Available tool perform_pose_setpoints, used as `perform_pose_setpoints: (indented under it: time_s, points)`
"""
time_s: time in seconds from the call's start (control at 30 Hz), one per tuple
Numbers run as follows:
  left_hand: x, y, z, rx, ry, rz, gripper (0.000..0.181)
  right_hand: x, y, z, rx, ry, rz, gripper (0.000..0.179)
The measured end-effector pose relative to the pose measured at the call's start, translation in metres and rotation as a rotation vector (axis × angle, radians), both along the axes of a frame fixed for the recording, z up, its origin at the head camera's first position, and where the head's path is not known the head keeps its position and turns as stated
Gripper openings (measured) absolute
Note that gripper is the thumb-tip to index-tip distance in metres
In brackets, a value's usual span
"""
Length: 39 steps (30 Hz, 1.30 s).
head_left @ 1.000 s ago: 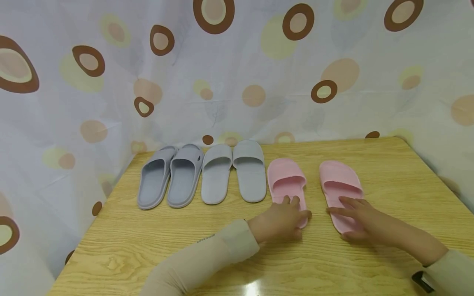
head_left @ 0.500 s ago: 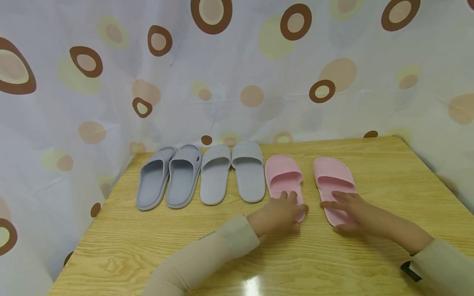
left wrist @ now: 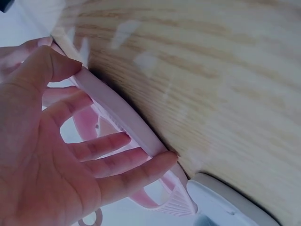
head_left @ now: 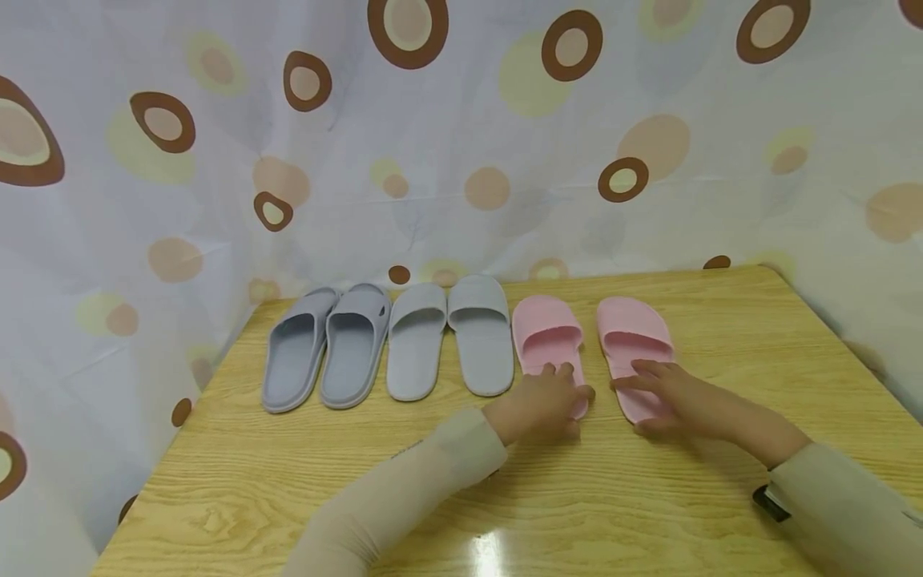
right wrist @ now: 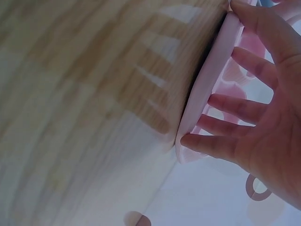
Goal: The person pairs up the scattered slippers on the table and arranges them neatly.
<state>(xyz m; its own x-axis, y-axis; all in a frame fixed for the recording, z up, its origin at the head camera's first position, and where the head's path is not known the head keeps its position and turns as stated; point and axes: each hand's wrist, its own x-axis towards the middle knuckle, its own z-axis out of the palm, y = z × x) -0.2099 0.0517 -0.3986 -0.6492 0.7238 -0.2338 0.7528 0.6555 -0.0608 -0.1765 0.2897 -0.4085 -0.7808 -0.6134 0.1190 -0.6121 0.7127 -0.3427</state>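
Observation:
Two pink slippers lie on the wooden table, toes pointing away. Over the heel of the left pink slipper (head_left: pixel 546 315) is my left hand (head_left: pixel 542 405); in the left wrist view its thumb and spread, nearly straight fingers touch the sole's side edge (left wrist: pixel 124 113). My right hand (head_left: pixel 685 401) is at the heel of the right pink slipper (head_left: pixel 633 316). In the right wrist view its fingers are spread and fairly straight, their tips against the sole's outer edge (right wrist: pixel 207 80). A narrow gap separates the two pink slippers.
Left of the pink pair stand two light grey slippers (head_left: pixel 483 349), the nearer one almost touching the left pink slipper. Beyond them is a darker blue-grey pair (head_left: pixel 353 353). A patterned curtain (head_left: pixel 433 160) hangs behind the wooden table (head_left: pixel 238 481).
The right pink slipper has slid left and away from me with my right hand, narrowing the gap. The left pink slipper and my left hand have shifted slightly forward. The grey slippers stay put.

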Motion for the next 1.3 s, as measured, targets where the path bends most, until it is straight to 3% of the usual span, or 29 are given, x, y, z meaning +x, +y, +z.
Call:
perform_pose_setpoints:
  time_s: [0.53, 1.0, 1.3]
  points:
    - [-0.025, 0.002, -0.002, 0.004, -0.030, 0.010, 0.052, -0.021, -0.008, 0.002, 0.031, -0.047, -0.039, 0.057]
    - [-0.035, 0.003, 0.004, 0.025, -0.082, 0.027, 0.050, -0.040, -0.016, 0.005, 0.044, -0.110, -0.071, 0.057]
    - [-0.042, 0.005, 0.002, 0.030, -0.099, 0.059, 0.047, -0.054, -0.020, 0.005, 0.049, -0.066, -0.041, 0.054]
